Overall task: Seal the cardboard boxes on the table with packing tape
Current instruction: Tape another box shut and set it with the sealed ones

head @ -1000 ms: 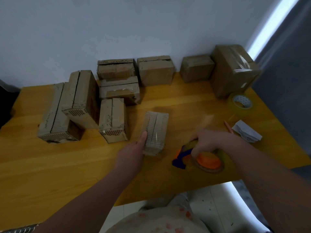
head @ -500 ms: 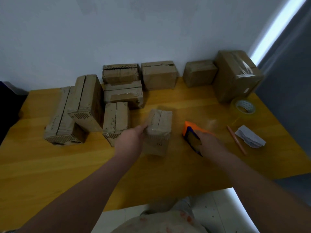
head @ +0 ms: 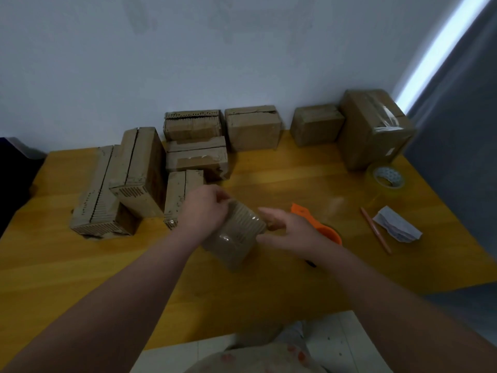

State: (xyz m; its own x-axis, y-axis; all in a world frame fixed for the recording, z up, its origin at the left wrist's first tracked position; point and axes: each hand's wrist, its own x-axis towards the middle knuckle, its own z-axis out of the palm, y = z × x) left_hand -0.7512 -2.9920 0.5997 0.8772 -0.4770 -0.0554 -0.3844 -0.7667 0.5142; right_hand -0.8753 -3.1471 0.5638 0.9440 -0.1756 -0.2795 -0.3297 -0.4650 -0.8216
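right now i see the small box (head: 236, 235) tilted just left of the orange tape dispenser (head: 332, 235), its length seemingly slanting toward me, my left hand (head: 204, 208) pinching its far end while my right hand (head: 291, 230), fingers loosely spread, hovers nearer the dispenser.

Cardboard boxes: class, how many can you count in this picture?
9. One box in the left hand; three grouped left; two centre back; three along the wall rightward. More may hide behind.
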